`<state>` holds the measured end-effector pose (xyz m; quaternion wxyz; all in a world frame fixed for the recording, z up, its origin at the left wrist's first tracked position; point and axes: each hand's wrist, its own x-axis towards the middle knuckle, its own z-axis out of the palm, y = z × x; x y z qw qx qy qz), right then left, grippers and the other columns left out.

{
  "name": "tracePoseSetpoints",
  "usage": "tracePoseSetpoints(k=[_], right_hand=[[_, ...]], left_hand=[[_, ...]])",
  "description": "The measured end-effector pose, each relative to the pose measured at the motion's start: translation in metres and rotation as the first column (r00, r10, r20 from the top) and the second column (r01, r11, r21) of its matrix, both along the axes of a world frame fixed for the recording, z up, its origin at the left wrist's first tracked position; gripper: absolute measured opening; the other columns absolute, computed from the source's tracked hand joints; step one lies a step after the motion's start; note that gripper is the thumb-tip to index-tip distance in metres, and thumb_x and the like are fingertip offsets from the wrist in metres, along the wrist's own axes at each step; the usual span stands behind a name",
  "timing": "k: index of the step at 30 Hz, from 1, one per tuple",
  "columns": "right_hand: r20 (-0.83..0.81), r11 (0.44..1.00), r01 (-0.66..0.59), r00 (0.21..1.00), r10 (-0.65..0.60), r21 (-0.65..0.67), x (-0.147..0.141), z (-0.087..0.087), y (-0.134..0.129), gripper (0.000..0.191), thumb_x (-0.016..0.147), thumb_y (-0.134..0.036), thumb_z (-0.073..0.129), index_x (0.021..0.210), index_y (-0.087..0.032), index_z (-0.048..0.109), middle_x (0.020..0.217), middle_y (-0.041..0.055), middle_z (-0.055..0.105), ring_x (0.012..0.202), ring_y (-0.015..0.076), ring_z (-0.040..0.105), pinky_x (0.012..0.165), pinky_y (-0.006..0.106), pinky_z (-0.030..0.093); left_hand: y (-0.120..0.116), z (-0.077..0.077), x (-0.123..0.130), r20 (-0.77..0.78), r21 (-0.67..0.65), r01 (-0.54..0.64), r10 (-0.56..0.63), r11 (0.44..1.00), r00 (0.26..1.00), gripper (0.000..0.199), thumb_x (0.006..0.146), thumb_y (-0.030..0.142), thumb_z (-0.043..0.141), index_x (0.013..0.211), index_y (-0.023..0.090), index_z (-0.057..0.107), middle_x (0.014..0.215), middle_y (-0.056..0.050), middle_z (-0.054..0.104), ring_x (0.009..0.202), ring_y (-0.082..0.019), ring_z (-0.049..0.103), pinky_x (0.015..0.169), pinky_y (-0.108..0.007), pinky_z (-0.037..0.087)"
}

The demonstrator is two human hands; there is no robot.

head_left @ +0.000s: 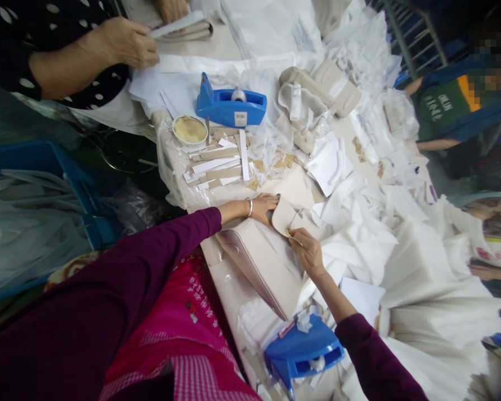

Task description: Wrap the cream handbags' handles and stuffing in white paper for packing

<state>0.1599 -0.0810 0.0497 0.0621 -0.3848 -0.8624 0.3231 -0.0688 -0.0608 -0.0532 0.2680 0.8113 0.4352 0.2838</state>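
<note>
A person's left hand (pixel 264 208), fingers spread and apart, presses a curved cream leather flap (pixel 284 218) on the counter (pixel 229 312), beside a cream handbag panel (pixel 254 267). The right hand (pixel 309 253) pinches a slim metal-tipped tool (pixel 294 238) against the flap's edge. A blue tape dispenser (pixel 231 106) sits at 12 o'clock, a second (pixel 304 348) at 5 o'clock.
</note>
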Motion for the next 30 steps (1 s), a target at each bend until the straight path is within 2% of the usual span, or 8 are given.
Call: tracePoseSetpoints(k=[4,8,11,17,22,26,30], right_hand=[[0.105,0.982,-0.126,0.988,0.112,0.138,-0.001,-0.007,-0.006,0.022,0.089,-0.019,0.037,0.076,-0.019,0.055,0.098,0.0073,0.058,0.092,0.0179,0.053,0.082,0.029,0.041],[0.335,0.914,-0.288,0.924,0.186,0.286,-0.003,-0.010,-0.014,0.023,0.083,-0.007,0.037,0.084,-0.018,0.057,0.101,0.0089,0.055,0.095,0.0204,0.047,0.077,0.030,0.041],[0.454,0.872,-0.369,0.868,0.199,0.323,-0.006,-0.010,-0.018,0.022,0.083,-0.007,0.037,0.086,-0.017,0.057,0.106,0.0102,0.052,0.094,0.0217,0.044,0.070,0.031,0.039],[0.544,0.824,-0.472,0.800,0.251,0.314,-0.015,-0.010,-0.012,0.018,0.080,-0.008,0.042,0.076,-0.016,0.057,0.088,0.0104,0.052,0.085,0.0228,0.041,0.076,0.035,0.033],[0.532,0.849,-0.485,0.786,0.316,0.212,-0.015,-0.013,-0.003,0.021,0.079,-0.005,0.039,0.073,-0.017,0.055,0.085,0.0074,0.052,0.078,0.0175,0.044,0.072,0.029,0.035],[0.528,0.847,-0.503,0.773,0.351,0.173,-0.017,-0.018,0.004,0.021,0.078,-0.004,0.038,0.073,-0.017,0.055,0.087,0.0060,0.053,0.077,0.0154,0.047,0.071,0.026,0.036],[0.525,0.825,-0.548,0.747,0.408,0.139,-0.025,-0.025,0.014,0.020,0.078,-0.006,0.041,0.071,-0.017,0.056,0.087,0.0051,0.055,0.075,0.0147,0.050,0.070,0.025,0.038]], left_hand=[[-0.002,-0.002,0.001,0.025,0.022,-0.021,0.020,1.000,0.999,0.069,0.054,0.054,0.074,0.109,0.016,0.059,0.120,-0.014,0.056,0.115,-0.030,0.047,0.104,-0.042,0.027],[-0.001,-0.007,0.000,0.076,0.056,-0.029,0.024,0.998,0.997,0.077,0.051,0.053,0.076,0.113,0.012,0.054,0.119,-0.017,0.054,0.114,-0.031,0.046,0.102,-0.040,0.032],[0.001,-0.010,-0.001,0.086,0.046,-0.012,0.008,0.999,0.996,0.078,0.050,0.052,0.076,0.113,0.012,0.052,0.118,-0.018,0.053,0.112,-0.031,0.046,0.100,-0.040,0.035],[0.000,-0.008,-0.002,0.068,0.026,-0.004,0.003,1.000,0.998,0.073,0.052,0.041,0.076,0.113,0.011,0.049,0.120,-0.019,0.050,0.114,-0.032,0.043,0.101,-0.042,0.034],[-0.004,0.002,-0.003,0.100,0.030,0.002,-0.005,1.000,0.995,0.066,0.053,0.038,0.075,0.107,0.011,0.049,0.118,-0.019,0.049,0.112,-0.032,0.043,0.101,-0.043,0.033],[-0.011,0.006,-0.006,0.209,0.015,-0.055,0.050,0.998,0.977,0.060,0.055,0.032,0.072,0.105,0.014,0.043,0.115,-0.016,0.045,0.112,-0.029,0.040,0.102,-0.042,0.032],[-0.015,0.002,-0.010,0.296,-0.050,-0.087,0.099,0.995,0.950,0.061,0.054,0.022,0.067,0.105,0.017,0.033,0.113,-0.012,0.038,0.112,-0.026,0.039,0.099,-0.041,0.036]])
